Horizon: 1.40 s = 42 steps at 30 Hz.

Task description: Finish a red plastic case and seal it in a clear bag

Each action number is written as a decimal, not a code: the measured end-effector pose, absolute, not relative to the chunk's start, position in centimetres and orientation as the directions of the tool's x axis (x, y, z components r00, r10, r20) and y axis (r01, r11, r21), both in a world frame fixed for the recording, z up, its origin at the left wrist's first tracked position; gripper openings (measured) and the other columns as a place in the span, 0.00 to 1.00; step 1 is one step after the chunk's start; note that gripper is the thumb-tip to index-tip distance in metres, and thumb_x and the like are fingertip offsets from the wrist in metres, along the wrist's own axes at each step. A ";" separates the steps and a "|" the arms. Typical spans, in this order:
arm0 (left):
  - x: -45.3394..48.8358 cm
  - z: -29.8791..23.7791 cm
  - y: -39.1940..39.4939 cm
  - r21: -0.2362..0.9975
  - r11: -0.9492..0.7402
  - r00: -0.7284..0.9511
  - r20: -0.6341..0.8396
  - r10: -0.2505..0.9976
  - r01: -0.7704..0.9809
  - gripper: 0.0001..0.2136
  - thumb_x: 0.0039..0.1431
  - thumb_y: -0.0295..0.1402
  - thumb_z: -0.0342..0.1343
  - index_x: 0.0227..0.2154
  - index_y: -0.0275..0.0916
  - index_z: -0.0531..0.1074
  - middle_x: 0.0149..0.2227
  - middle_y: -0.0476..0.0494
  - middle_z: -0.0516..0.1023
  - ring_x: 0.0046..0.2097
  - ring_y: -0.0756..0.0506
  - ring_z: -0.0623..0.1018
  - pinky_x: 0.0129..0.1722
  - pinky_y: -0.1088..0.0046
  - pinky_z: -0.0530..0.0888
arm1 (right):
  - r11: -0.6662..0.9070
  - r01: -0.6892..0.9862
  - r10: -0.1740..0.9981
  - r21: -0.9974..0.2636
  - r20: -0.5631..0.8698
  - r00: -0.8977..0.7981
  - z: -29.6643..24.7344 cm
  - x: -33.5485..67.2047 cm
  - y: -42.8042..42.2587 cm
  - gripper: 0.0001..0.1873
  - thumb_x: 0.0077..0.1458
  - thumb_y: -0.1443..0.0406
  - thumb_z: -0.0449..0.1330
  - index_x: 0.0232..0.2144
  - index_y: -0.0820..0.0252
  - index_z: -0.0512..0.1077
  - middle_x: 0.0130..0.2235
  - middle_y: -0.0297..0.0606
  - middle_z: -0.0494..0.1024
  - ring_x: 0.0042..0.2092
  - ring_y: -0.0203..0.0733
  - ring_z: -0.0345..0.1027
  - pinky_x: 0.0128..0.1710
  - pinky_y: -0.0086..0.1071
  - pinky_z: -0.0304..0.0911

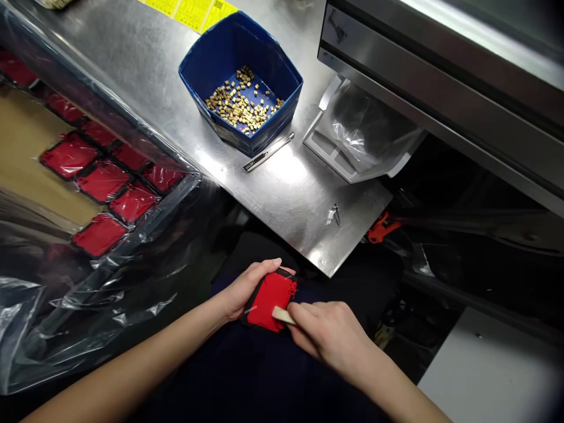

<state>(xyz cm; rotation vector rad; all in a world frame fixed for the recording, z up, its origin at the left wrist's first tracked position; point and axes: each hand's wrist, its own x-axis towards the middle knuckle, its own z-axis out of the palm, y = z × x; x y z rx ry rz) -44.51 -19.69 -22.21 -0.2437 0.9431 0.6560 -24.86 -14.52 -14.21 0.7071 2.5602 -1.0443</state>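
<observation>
Below the steel table (145, 64), left hand (247, 288) grips a red part (269, 301); right hand (331, 335) presses a pale stick (282, 316) onto it.

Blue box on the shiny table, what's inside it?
The blue plastic box holds a loose heap of tiny gold-coloured metal pieces, with a few red specks among them. The floor beneath the heap is covered; the near wall hides the front corner.

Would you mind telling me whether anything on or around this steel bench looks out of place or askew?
Two things stand out. The white plastic tray with crumpled clear film hangs tilted off the steel bench edge. A small metal clip lies loose near the bench corner. The blue bin of brass parts sits upright, nothing spilled.
</observation>
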 end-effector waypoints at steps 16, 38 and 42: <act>-44.4 -22.4 -19.2 0.030 0.785 0.422 -0.830 0.364 -0.619 0.22 0.60 0.51 0.61 0.39 0.32 0.81 0.32 0.37 0.84 0.30 0.43 0.80 0.31 0.70 0.78 | 0.608 0.604 0.436 -0.516 -0.419 -0.797 -15.2 -25.3 -14.2 0.10 0.73 0.62 0.48 0.39 0.55 0.66 0.31 0.29 0.79 0.29 0.37 0.72 0.27 0.34 0.48; -44.3 -22.5 -19.3 0.092 0.796 0.399 -0.827 0.396 -0.598 0.23 0.59 0.51 0.63 0.39 0.31 0.82 0.31 0.37 0.83 0.30 0.44 0.79 0.31 0.73 0.77 | 0.591 0.600 0.432 -0.538 -0.417 -0.800 -15.4 -25.3 -14.5 0.10 0.71 0.63 0.50 0.36 0.54 0.67 0.29 0.29 0.79 0.26 0.35 0.71 0.26 0.33 0.47; -44.1 -22.6 -19.3 0.086 0.802 0.405 -0.829 0.386 -0.591 0.23 0.59 0.51 0.64 0.37 0.31 0.82 0.32 0.36 0.84 0.31 0.43 0.80 0.31 0.73 0.77 | 0.634 0.541 0.396 -0.553 -0.369 -0.841 -15.7 -25.8 -14.0 0.11 0.72 0.60 0.50 0.36 0.54 0.67 0.32 0.29 0.80 0.29 0.36 0.72 0.27 0.34 0.47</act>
